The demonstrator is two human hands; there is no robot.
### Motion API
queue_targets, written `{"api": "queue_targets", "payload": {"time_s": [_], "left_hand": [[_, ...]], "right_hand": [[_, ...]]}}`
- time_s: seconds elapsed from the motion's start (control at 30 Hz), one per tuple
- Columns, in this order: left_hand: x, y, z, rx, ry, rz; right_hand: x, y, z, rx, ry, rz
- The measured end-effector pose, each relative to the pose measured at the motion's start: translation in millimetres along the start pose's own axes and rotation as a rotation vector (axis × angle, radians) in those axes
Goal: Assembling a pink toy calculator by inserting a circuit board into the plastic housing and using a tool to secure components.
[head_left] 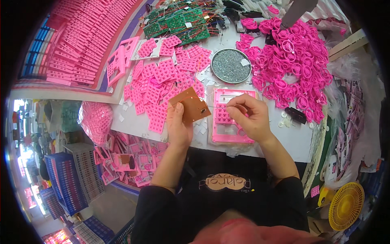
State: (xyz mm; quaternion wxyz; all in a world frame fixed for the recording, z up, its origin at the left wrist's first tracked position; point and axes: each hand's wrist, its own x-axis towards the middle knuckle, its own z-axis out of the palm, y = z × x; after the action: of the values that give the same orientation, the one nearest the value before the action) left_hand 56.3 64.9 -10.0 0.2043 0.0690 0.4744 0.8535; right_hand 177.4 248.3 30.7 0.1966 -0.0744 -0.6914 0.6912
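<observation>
My left hand [180, 124] grips a brown circuit board [189, 107] by its left edge, thumb on top. The board is tilted and has a small dark part and an orange wire on it. A thin wire [215, 106] runs from its right side to my right hand [254, 118], whose thumb and forefinger pinch the end. Below the right hand lies a pink plastic casing [233, 138] with a pink keypad [222, 118] set in it; the hand hides part of both.
Loose pink keypads [156, 87] are heaped left of the hands. A round tin of small screws [231, 65] stands beyond the casing. Pink rings [298, 65] pile up at the right, green circuit boards [178, 22] at the back. Stacked pink casings [85, 36] fill the far left.
</observation>
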Motion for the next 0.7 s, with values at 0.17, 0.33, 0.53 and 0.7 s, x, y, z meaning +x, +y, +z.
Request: {"api": "queue_targets", "payload": {"time_s": [0.17, 0.33, 0.53, 0.7], "left_hand": [[-7, 17, 21, -0.098, 0.044, -0.215], [-12, 24, 10, -0.105, -0.108, -0.341], [-18, 19, 18, 0.11, -0.175, -0.08], [-25, 14, 15, 0.238, -0.263, 0.037]], "right_hand": [[-9, -6, 3, -0.403, -0.237, 0.312], [6, -12, -2, -0.337, -0.168, -0.218], [23, -14, -1, -0.049, -0.36, 0.03], [26, -16, 4, 0.372, -0.283, 0.405]]}}
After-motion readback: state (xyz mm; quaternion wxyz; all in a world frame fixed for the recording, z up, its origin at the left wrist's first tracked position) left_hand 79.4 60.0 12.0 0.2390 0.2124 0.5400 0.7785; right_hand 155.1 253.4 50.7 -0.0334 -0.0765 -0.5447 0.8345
